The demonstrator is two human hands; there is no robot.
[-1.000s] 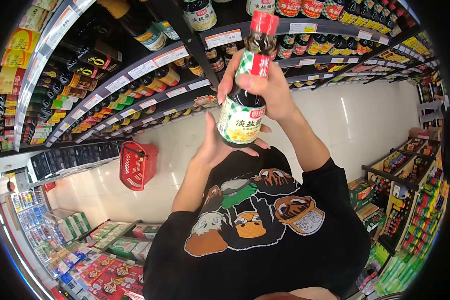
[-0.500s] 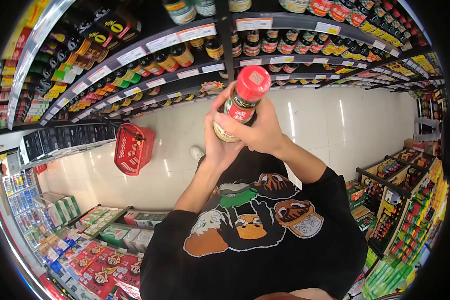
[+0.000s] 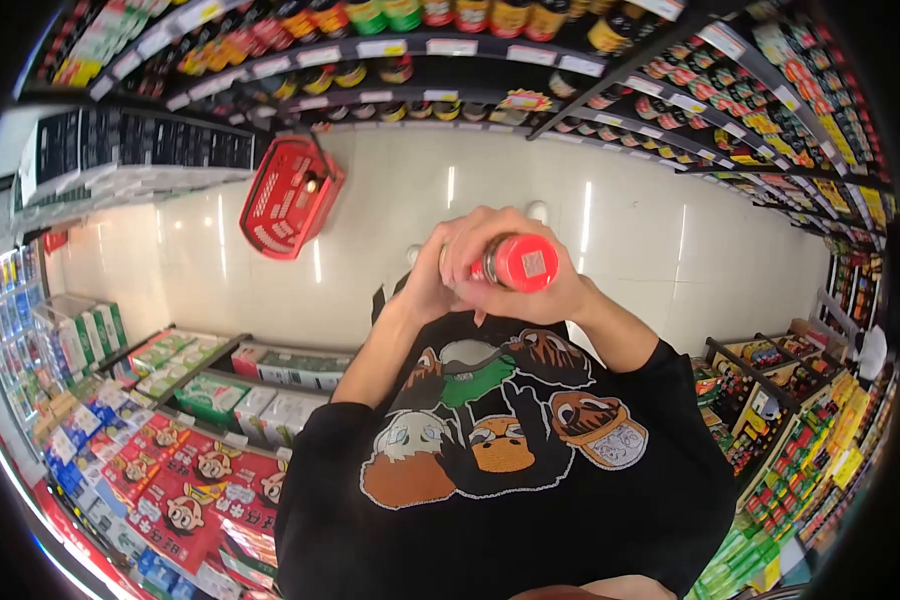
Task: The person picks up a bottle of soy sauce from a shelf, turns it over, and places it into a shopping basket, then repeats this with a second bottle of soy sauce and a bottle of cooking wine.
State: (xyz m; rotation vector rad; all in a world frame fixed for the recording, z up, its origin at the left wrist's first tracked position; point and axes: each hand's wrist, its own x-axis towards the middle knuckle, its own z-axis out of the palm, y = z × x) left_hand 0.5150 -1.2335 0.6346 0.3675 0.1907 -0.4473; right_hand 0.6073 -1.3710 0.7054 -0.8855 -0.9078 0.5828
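A sauce bottle with a red cap (image 3: 530,263) is held in front of my chest, its cap facing up toward me and tilted to the right. My left hand (image 3: 432,272) is closed around the lower side of the bottle. My right hand (image 3: 562,288) wraps around it near the cap, with fingers curled across the far side. The hands touch each other, and most of the bottle's body and label is hidden behind the fingers.
A red shopping basket (image 3: 288,200) stands on the floor ahead to the left, with a small dark item (image 3: 313,183) visible at it. Shelves of bottled sauces (image 3: 450,48) run along the far side. Stacked red cartons (image 3: 185,490) lie behind left; more display racks (image 3: 770,400) stand right.
Both hands have come down toward my chest with the bottle and turned it, so the label is now hidden and the cap faces me. The view has shifted downward and left.
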